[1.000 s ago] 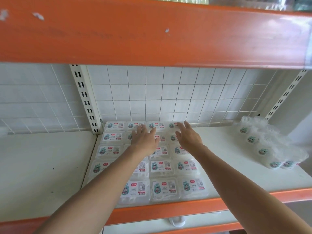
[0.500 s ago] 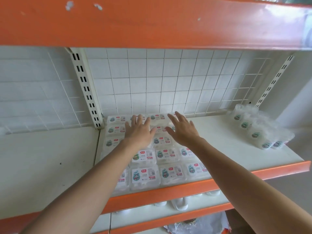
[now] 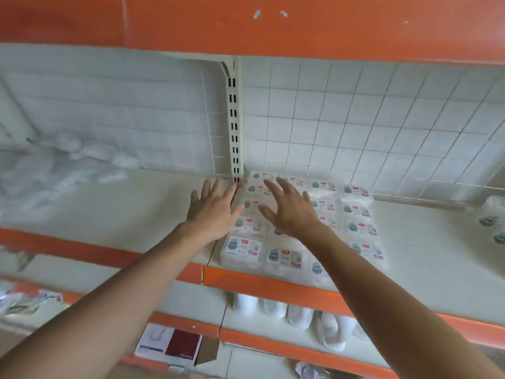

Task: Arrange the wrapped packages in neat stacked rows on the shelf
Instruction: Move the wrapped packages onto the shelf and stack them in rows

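Left hand (image 3: 213, 212) & right hand (image 3: 293, 214): fingers spread, empty, at wrapped pkgs (image 3: 358, 228); label writing blurred, unreadable.

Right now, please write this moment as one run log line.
left hand: open, beside packages | right hand: open, above packages | nothing held

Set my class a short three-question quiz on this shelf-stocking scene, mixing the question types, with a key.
1. Multiple choice: on which side of the slotted upright do the wrapped packages lie? A: left; B: right; C: behind.
2. True or false: the left hand and right hand are curled into fists.
3. Fill in: the shelf's front edge is coloured ____.

Key: 1 B; 2 false, both are open with fingers spread; 3 orange.
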`<state>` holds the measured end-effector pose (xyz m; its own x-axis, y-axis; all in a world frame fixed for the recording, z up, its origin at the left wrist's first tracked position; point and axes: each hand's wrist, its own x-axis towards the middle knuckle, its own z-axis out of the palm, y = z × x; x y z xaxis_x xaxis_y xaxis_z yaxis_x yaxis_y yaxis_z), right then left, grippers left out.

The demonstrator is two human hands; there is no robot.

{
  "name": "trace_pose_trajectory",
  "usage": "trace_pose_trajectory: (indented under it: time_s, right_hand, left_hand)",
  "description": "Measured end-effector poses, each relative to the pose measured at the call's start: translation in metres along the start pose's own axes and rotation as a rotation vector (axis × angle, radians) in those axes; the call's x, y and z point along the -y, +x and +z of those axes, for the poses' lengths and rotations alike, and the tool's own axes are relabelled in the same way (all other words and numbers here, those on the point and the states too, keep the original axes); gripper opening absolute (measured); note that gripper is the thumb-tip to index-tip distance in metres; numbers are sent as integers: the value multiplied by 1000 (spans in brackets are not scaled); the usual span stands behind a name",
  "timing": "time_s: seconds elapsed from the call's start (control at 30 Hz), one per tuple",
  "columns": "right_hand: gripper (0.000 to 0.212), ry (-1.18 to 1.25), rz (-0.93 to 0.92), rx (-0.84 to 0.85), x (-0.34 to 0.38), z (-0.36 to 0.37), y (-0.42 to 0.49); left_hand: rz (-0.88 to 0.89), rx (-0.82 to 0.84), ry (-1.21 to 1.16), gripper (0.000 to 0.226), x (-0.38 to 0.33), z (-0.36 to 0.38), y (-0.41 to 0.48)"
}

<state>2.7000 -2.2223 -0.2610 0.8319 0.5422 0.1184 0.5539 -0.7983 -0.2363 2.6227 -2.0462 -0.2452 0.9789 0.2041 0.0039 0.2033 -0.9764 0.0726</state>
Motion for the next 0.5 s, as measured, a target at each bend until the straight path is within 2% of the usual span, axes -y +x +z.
trace_pose_trajectory:
  time_s: [0.23, 0.5]
  right_hand:
    - [67, 36, -165, -6, 72, 25, 17]
    - [68, -47, -258, 69, 173, 66, 78]
  left_hand:
    - [-177, -21, -1, 61, 70, 5, -32]
    - [-253, -54, -50, 59, 188, 12, -31]
